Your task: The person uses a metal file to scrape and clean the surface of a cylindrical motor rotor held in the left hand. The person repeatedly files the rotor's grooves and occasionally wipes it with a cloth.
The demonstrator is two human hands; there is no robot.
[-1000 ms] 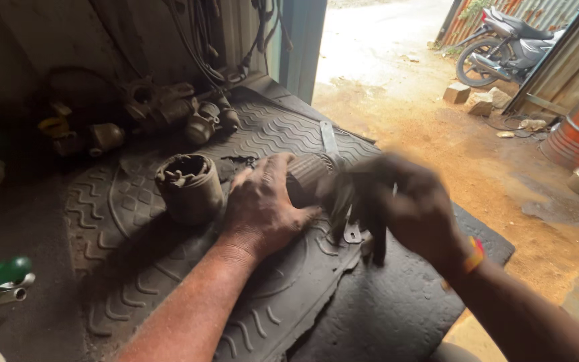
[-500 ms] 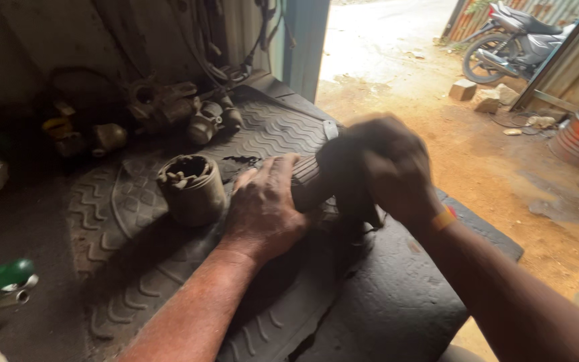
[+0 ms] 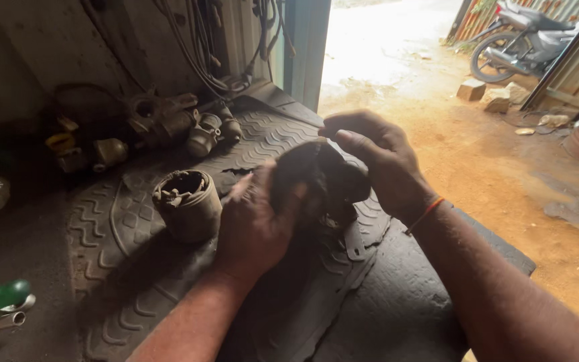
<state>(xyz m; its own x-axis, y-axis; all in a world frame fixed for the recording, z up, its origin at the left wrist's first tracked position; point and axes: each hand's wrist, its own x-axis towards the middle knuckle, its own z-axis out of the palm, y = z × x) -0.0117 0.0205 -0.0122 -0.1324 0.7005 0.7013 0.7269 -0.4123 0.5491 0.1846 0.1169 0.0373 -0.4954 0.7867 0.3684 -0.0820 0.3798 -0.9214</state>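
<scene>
Black part [image 3: 316, 177], between both hands' fingers [image 3: 360, 144]

Both hands up off the rubber mat [image 3: 303, 134] since a second ago. Left hand [image 3: 252, 224], flat on the mat then, now lifted at frame centre, cupping a dark part [image 3: 319, 177]. Right hand [image 3: 376, 161] closed over its top; blur gone.

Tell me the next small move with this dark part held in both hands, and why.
Probably hold the dark part steady in the left hand and let the right hand work at its top. It is blurred, lifted off the rubber mat, both hands gripping it, and its details are too dark to read.
</scene>
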